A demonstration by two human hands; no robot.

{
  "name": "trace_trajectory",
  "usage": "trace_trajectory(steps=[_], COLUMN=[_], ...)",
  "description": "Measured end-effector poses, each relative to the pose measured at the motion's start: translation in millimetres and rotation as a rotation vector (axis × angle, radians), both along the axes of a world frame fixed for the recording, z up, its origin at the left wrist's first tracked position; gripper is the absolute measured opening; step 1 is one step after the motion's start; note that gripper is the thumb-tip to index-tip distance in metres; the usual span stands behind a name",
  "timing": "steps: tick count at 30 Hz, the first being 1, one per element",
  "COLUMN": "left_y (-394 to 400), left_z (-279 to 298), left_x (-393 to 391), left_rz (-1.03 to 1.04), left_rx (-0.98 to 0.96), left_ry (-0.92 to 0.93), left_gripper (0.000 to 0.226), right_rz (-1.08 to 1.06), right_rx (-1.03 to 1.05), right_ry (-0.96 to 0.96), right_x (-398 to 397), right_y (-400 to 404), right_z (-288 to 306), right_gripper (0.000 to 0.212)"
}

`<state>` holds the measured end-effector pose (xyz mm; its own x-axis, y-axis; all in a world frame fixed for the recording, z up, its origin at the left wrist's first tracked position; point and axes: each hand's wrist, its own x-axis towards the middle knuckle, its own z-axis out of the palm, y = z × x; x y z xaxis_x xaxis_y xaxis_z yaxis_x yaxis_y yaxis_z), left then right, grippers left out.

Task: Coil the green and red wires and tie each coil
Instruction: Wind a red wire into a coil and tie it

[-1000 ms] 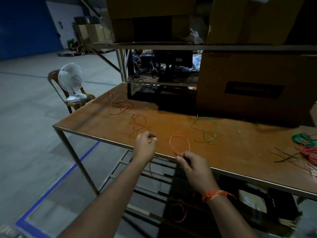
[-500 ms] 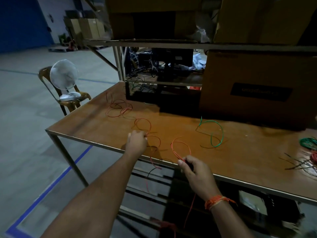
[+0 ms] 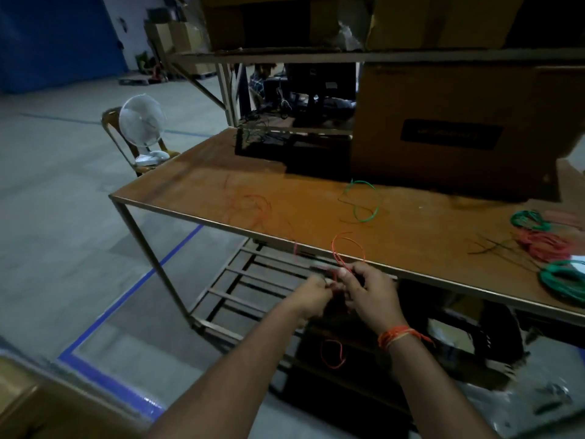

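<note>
The worktop (image 3: pixel 411 236) is showing a matt orange-brown board face, dully scuffed, edged in a smooth metal frame (image 3: pixel 202 218). Plastic-sheathed red wire (image 3: pixel 346 248) is gleaming faintly at the front edge. Matt brown cardboard box (image 3: pixel 459 128) is sitting along the back edge.

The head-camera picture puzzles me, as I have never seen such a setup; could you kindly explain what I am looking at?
There is no machine here. A person wears a camera on the head, so you look forward and down along their own two arms. The left hand and the right hand meet just in front of the edge of the brown table, and both pinch a thin red wire: one loop of it stands up above the hands, and more hangs below. On the table lie a loose green wire, faint loose red wire to the left, and at the right finished green coils and a red coil. Behind stands a cardboard box; a fan sits on a chair.
</note>
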<state>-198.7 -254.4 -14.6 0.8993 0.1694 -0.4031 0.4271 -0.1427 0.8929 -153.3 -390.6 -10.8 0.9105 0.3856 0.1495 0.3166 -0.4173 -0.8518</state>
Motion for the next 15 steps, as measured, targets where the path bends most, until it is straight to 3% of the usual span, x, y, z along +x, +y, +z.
trace_trajectory(steps=[6,9,12,15], left_y=[-80.3,-78.7,-74.7,-74.1], left_z=[14.2,13.6,17.8,31.5], left_x=[-24.4,-18.2,-15.3,-19.5], left_rz=[-0.092,0.044,0.185,0.239], left_rx=[-0.097,0.027,0.122,-0.192], left_ry=[0.091,0.117,0.047,-0.002], left_gripper=[0.033,0.027,0.039,0.045], right_rz=[-0.07,-0.06,-0.035,-0.004], right_rx=[0.024,-0.012,0.003,0.03], right_ry=[0.038,-0.002,0.007,-0.007], right_x=[-21.2,-24.6,-27.1,-29.6], right_y=[-77.9,-99.5,-107.3,-108.3], right_z=[-10.1,-7.0,-1.8,6.3], right_gripper=[0.019,0.02,0.021,0.017])
